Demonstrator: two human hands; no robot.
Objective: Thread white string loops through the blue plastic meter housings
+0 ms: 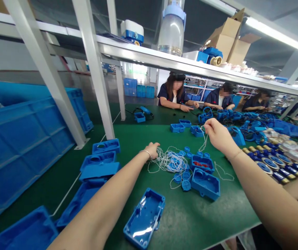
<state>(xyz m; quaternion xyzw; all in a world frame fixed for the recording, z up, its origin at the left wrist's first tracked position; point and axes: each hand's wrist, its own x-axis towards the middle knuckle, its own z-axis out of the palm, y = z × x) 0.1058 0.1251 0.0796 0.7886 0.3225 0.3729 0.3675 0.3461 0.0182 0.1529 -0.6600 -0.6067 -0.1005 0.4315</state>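
One white strand (204,139), thin and limp, rises from the tangled pile of white string (168,161) at the surface's centre; it wants a slow, steady pull so no knot tightens. Right hand (216,133), at one o'clock, pinches shut on the strand, while left hand (152,150), at nine o'clock, presses curled fingers on the pile among blue caps (185,185).

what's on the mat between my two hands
Head view: between the left hand and right hand lies a tangle of white string with small blue caps.
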